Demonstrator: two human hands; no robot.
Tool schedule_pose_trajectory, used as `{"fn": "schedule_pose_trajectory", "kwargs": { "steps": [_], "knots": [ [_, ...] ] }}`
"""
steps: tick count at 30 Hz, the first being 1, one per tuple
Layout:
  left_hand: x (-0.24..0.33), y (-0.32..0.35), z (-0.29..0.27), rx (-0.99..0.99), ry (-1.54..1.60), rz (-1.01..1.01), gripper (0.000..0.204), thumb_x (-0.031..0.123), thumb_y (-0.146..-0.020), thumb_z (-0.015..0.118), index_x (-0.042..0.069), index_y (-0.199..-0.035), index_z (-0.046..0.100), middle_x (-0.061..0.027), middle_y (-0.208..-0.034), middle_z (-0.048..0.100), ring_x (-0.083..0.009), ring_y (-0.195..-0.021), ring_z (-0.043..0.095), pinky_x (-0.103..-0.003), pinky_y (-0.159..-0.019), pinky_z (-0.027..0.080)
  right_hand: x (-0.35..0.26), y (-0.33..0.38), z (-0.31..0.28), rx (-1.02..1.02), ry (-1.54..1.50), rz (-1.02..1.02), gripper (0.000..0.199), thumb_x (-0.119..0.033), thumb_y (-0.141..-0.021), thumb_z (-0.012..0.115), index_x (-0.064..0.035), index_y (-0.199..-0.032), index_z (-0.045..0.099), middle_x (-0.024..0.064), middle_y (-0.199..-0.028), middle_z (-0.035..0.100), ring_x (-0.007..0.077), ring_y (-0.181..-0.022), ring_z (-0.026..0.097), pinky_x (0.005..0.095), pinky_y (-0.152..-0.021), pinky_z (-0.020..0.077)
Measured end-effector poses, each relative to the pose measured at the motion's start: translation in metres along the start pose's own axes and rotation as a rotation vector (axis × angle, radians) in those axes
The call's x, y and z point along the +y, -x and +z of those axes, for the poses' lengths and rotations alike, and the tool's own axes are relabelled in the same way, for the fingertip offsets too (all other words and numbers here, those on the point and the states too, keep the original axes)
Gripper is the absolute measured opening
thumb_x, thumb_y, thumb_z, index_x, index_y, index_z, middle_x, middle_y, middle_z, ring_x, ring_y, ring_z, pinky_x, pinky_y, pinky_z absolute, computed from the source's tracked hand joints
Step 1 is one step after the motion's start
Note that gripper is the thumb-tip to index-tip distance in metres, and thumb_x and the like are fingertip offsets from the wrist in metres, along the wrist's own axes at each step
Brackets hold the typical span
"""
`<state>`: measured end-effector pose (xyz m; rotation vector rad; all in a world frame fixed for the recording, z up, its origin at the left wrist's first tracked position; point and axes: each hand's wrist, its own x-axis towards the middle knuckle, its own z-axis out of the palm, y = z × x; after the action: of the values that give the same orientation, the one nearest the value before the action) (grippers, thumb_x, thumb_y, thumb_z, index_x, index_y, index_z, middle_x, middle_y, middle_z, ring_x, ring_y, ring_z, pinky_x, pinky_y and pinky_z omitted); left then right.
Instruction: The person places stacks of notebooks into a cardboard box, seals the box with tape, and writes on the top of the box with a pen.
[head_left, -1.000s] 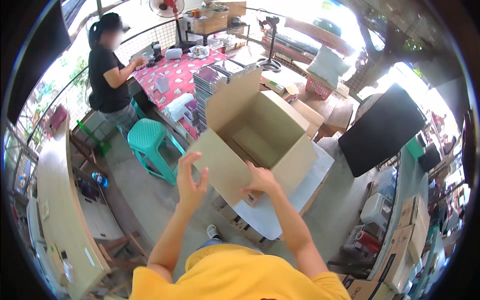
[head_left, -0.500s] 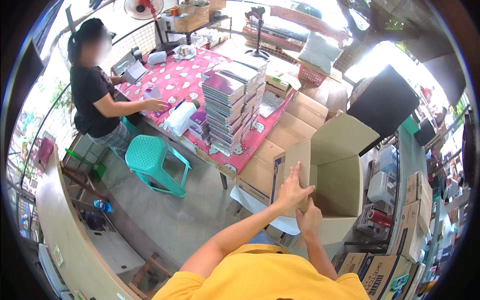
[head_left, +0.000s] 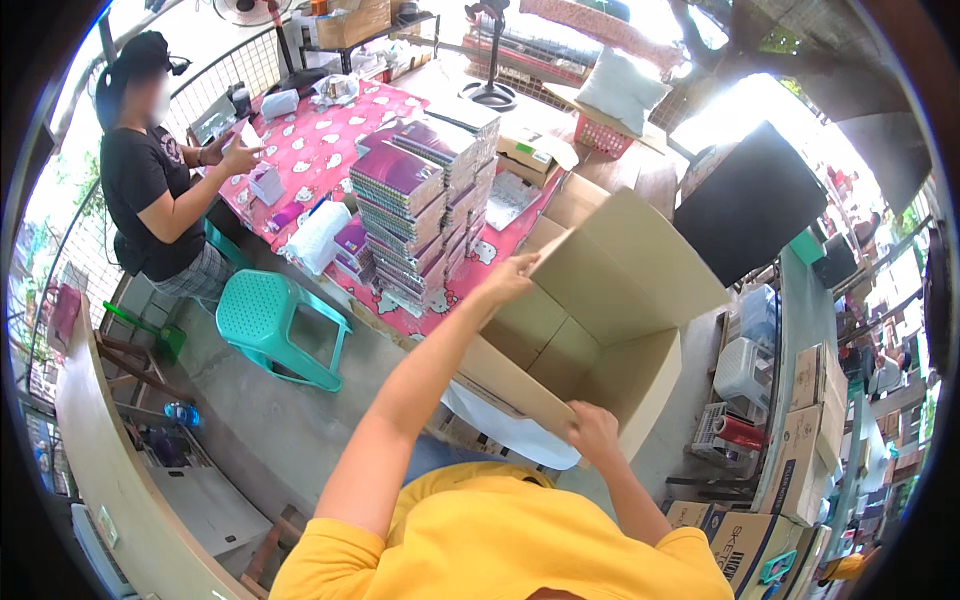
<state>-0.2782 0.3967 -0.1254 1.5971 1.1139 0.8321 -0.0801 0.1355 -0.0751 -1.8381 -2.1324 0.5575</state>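
An open cardboard box [head_left: 575, 350] stands in front of me, its inside showing bare brown walls and one tall flap raised at the far side. My left hand [head_left: 512, 280] is closed on the box's left edge, arm stretched out. At the near edge my right hand [head_left: 597, 432] grips the rim with curled fingers. Just left of the box, tall stacks of spiral notebooks [head_left: 400, 215] with purple covers stand on a table with a pink patterned cloth [head_left: 375, 105]. Part of another flattened-looking cardboard surface behind the box is mostly hidden.
A person [head_left: 160, 190] across the table handles a small white item. A teal plastic stool [head_left: 262, 315] stands left on the floor. Shelving with a red roll [head_left: 740, 432] and stacked cartons [head_left: 745, 545] lines the right. A black panel [head_left: 755, 205] stands behind the box.
My hands, together at the box's near-left corner before, are now apart: the left reaches farther along the edge. The box has turned and its opening shows more. The other person has raised both hands.
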Motion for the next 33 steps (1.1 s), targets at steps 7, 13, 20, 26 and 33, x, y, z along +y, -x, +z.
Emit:
{"fn": "schedule_pose_trajectory", "kwargs": {
  "steps": [7,13,20,26,33],
  "knots": [
    [-0.029,-0.007,-0.065,0.082,-0.452,-0.022,0.071,0.000,-0.074,0.054,0.006,-0.141,0.033,-0.0322,-0.114,0.056,-0.0415,-0.113,0.053,-0.044,-0.093,0.044,-0.034,-0.074,-0.010,-0.147,0.120,-0.067,0.029,-0.012,-0.070,0.059,-0.0093,-0.097,0.066,0.0105,-0.092,0.067,0.0312,-0.083,0.063,0.0427,-0.073,0.0502],
    [0.011,0.062,-0.089,-0.105,-0.683,0.196,0.082,0.022,-0.083,0.063,0.009,-0.148,0.015,-0.0329,-0.137,0.035,-0.0451,-0.126,0.039,-0.049,-0.103,0.035,-0.029,-0.103,-0.023,-0.463,-0.083,-0.175,0.059,-0.024,-0.066,0.073,-0.0133,-0.122,0.058,0.0151,-0.105,0.064,0.0330,-0.094,0.061,0.0405,-0.080,0.0494],
    [-0.015,0.108,-0.190,-0.141,0.152,-0.151,0.075,0.022,-0.089,0.062,0.011,-0.148,0.018,-0.0181,-0.149,0.025,-0.0277,-0.125,0.041,-0.035,-0.097,0.040,-0.112,-0.186,-0.028,0.078,-0.668,0.083,0.049,-0.031,-0.082,0.071,-0.0013,-0.118,0.056,0.0097,-0.109,0.064,0.0235,-0.101,0.062,0.0355,-0.088,0.0494],
    [-0.012,0.069,-0.220,0.731,0.510,-0.023,0.064,0.030,-0.098,0.046,0.008,-0.148,0.014,-0.0127,-0.153,0.013,-0.0233,-0.137,0.020,-0.040,-0.110,0.021,-0.204,-0.339,0.038,0.159,-1.273,0.358,0.060,-0.056,-0.091,0.048,-0.0081,-0.127,0.045,0.0058,-0.118,0.054,0.0170,-0.110,0.050,0.0391,-0.091,0.0405],
    [-0.046,0.040,-0.236,0.817,0.515,-0.119,0.074,0.055,-0.097,0.031,0.007,-0.148,0.010,-0.0100,-0.152,0.013,-0.0249,-0.139,0.017,-0.039,-0.113,0.017,-0.207,-0.344,0.052,0.001,-1.246,0.347,0.079,-0.073,-0.083,0.044,-0.0077,-0.128,0.048,0.0049,-0.114,0.054,0.0173,-0.107,0.050,0.0411,-0.087,0.0405]
  ]
}}
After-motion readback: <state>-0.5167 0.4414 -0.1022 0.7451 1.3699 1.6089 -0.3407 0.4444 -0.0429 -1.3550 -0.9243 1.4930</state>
